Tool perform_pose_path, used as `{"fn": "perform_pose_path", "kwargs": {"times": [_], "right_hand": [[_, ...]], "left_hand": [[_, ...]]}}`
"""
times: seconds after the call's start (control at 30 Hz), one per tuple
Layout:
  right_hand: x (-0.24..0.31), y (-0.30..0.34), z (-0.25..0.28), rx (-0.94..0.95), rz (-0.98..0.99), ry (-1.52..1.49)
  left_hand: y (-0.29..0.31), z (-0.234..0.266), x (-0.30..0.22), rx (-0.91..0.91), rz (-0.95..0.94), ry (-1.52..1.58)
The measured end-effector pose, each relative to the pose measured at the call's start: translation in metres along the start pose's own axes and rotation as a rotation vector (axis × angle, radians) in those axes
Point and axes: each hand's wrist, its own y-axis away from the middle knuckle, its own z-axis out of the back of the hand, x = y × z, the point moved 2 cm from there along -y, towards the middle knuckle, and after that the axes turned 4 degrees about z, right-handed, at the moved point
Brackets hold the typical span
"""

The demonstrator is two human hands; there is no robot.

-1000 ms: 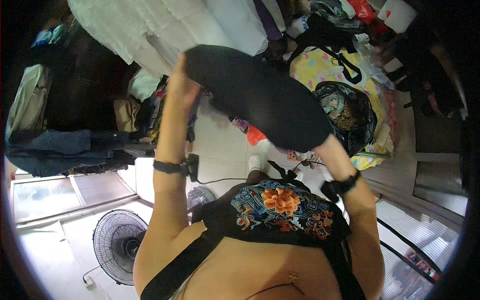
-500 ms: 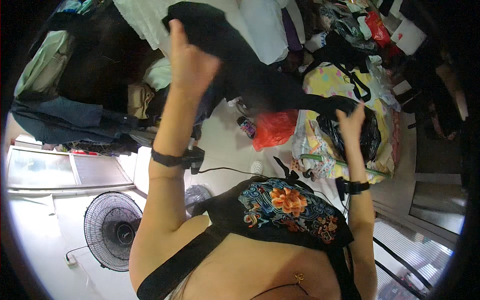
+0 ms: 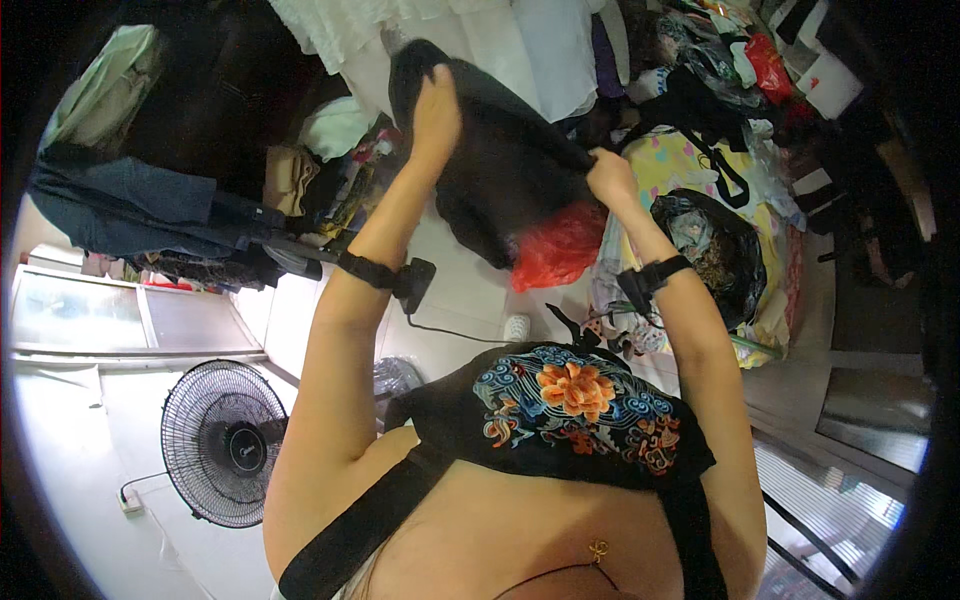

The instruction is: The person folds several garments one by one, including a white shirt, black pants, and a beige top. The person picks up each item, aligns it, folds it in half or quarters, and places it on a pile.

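Note:
A black garment (image 3: 505, 140) hangs spread between my two hands, over the floor. My left hand (image 3: 436, 122) grips its upper left part, with the thumb showing in front and the other fingers mostly hidden. At the garment's right edge, my right hand (image 3: 611, 180) is closed in a fist on the cloth. What kind of garment it is cannot be told. Its lower edge hangs in front of part of a red plastic bag (image 3: 562, 248).
White clothes (image 3: 480, 45) hang beyond the garment; dark blue clothing (image 3: 150, 205) hangs at left. A yellow patterned cloth (image 3: 655, 160) bears an open black plastic bag (image 3: 735, 300) at right. A standing fan (image 3: 222, 440) is at lower left. A cord runs from my left wrist device (image 3: 413, 285).
My hands have come closer together, the left moving right and the right moving left and up. The black garment now hangs lower between them, and the black bag is uncovered.

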Motion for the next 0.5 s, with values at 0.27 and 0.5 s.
{"fn": "perform_pose_path", "kwargs": {"times": [0.27, 0.5], "right_hand": [[-0.01, -0.019, 0.061, 0.168, 0.121, -0.283], [-0.023, -0.027, 0.105, 0.342, -0.201, -0.401]], "left_hand": [[0.02, 0.036, 0.061, 0.396, 0.613, 0.068], [0.041, 0.056, 0.021, 1.22, 0.454, -0.836]]}}
